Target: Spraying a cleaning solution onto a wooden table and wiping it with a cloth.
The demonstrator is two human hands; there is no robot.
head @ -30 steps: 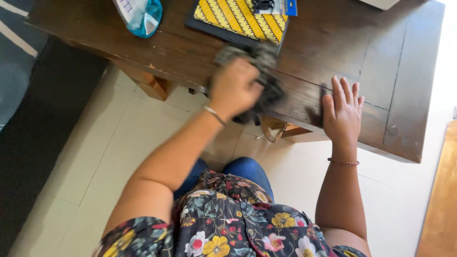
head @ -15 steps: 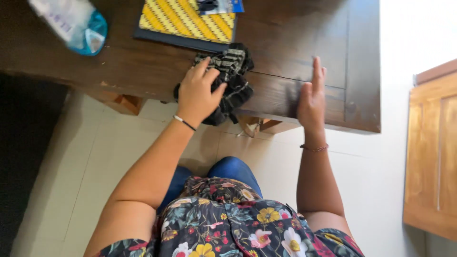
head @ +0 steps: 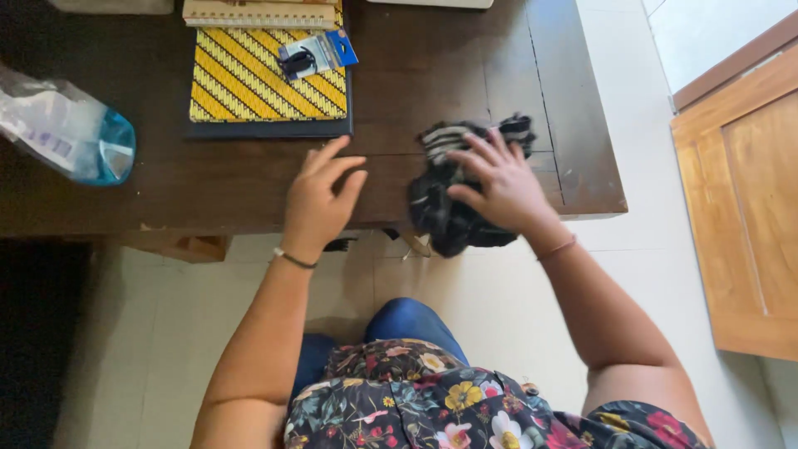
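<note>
A dark cloth with pale stripes (head: 449, 223) lies bunched at the near edge of a dark wooden table (head: 465, 50), partly hanging over it. My right hand (head: 499, 185) presses on top of the cloth with its fingers spread, a thin band on the wrist. Left of the cloth and apart from it, my left hand (head: 320, 195) rests flat on the bare tabletop, fingers apart and holding nothing, with a bracelet on the wrist.
A yellow patterned notebook (head: 249, 83) lies further back with a small blue card pack (head: 316, 54) on it. A clear plastic bag with a blue item (head: 75, 133) sits at the left. A light wooden cabinet (head: 748, 208) stands on the right.
The cloth has passed from my left hand to my right. The left hand let go and now lies flat on the table; the right hand, earlier flat on the wood, is on the cloth.
</note>
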